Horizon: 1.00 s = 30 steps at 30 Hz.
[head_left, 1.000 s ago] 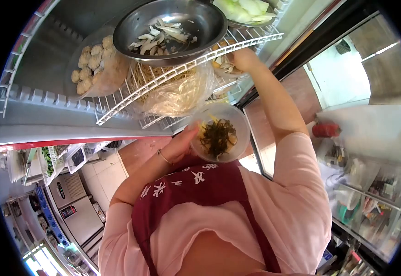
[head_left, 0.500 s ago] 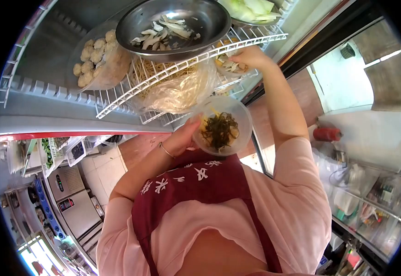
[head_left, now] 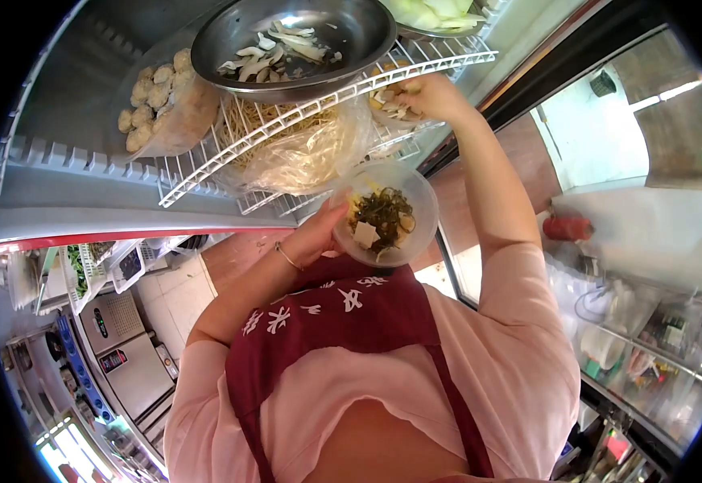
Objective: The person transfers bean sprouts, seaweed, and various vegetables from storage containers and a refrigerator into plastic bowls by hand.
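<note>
A clear plastic bowl (head_left: 420, 203) is held in front of the chest, just below the open refrigerator shelves. It is gripped by the left hand (head_left: 315, 238), with the fingers curled against its side wall. Dark seaweed strips (head_left: 384, 211) and a pale square slice (head_left: 365, 234) are contained in it. The right hand (head_left: 429, 97) is raised under the white wire shelf (head_left: 448, 61), its fingers bunched on pale food pieces (head_left: 389, 101). A steel bowl (head_left: 355, 32) of sliced mushrooms is supported on that shelf.
</note>
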Motion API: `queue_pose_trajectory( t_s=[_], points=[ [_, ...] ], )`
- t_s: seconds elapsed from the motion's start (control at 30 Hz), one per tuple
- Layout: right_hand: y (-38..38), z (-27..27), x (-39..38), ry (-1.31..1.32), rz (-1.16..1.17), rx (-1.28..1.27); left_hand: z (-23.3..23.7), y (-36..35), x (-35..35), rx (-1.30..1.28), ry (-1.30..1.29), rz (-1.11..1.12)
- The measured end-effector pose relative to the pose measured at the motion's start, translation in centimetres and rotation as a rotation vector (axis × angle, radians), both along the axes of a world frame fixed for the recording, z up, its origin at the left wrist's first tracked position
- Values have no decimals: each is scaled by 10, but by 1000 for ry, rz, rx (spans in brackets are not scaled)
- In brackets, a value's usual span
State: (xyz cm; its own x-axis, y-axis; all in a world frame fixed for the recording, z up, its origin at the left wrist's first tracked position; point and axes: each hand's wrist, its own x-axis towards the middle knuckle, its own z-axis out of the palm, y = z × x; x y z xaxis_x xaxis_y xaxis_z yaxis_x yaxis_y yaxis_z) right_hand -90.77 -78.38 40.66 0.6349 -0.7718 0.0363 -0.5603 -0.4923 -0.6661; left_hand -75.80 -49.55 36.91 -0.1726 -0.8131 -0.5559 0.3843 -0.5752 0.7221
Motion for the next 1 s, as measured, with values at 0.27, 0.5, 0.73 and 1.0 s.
queue_pose_trajectory(
  t_s=[0.27, 0.5, 0.73, 1.0],
  points=[
    [-47, -39, 29, 141, -24, -580, -10, 6, 7, 38, -8, 36],
    [-67, -70, 49, 308, -28, -742, -6, 11, 6, 7, 24, 94],
    [-82, -90, 49, 249, 30, -676, -8, 13, 6, -38, 2, 101],
    [-65, -68, 25, 85, 7, -378, -11, 11, 8, -22, 58, 111]
  ],
)
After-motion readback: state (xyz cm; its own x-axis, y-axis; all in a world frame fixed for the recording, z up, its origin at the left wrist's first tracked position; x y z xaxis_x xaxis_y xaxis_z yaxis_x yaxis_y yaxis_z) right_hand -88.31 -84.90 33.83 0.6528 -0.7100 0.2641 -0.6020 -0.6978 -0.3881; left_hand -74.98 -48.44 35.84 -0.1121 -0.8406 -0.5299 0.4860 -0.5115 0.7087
